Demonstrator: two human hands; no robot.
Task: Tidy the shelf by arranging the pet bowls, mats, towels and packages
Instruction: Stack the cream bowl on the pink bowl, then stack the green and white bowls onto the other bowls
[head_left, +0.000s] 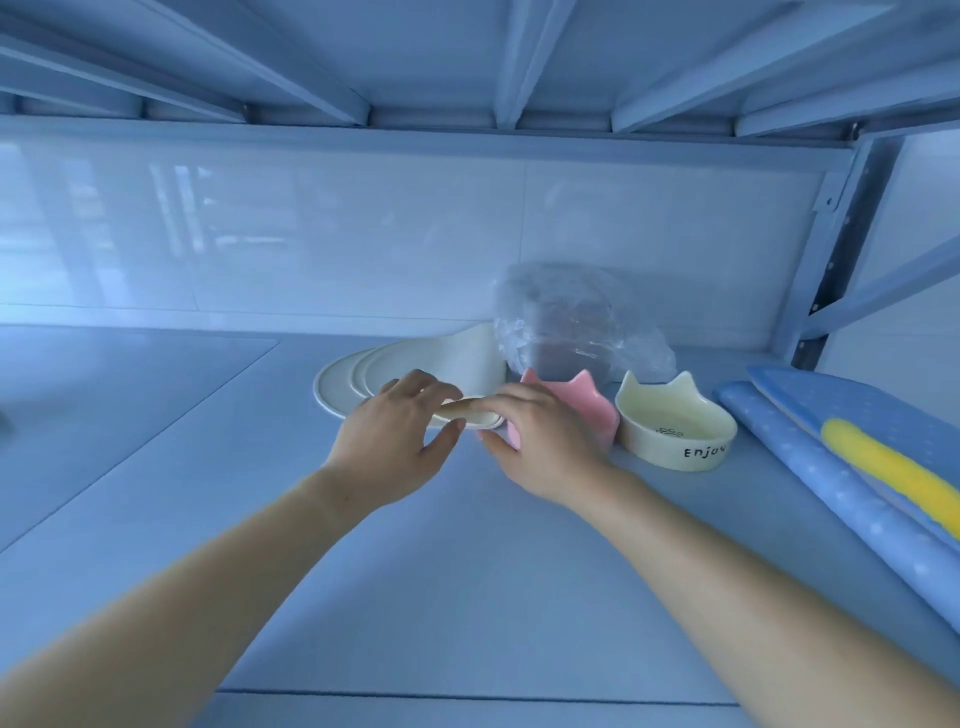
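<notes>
Both hands meet on the near edge of a stack of cream mats (426, 364) lying on the shelf board. My left hand (395, 431) grips the folded front edge (470, 410) with curled fingers on top and thumb below. My right hand (540, 441) pinches the same edge from the right. Behind my right hand stands a pink cat-ear bowl (582, 400), partly hidden. A cream cat-ear bowl (675, 426) marked "Enjoy" stands to its right. A crumpled clear plastic package (576, 322) sits behind the bowls against the wall.
Blue dotted towels or mats (831, 467) with a yellow stripe (893, 478) lie at the shelf's right end. The upper shelf's beams (467, 78) hang close overhead. A metal upright (831, 249) stands at the right rear. The shelf board (415, 571) stretches toward me.
</notes>
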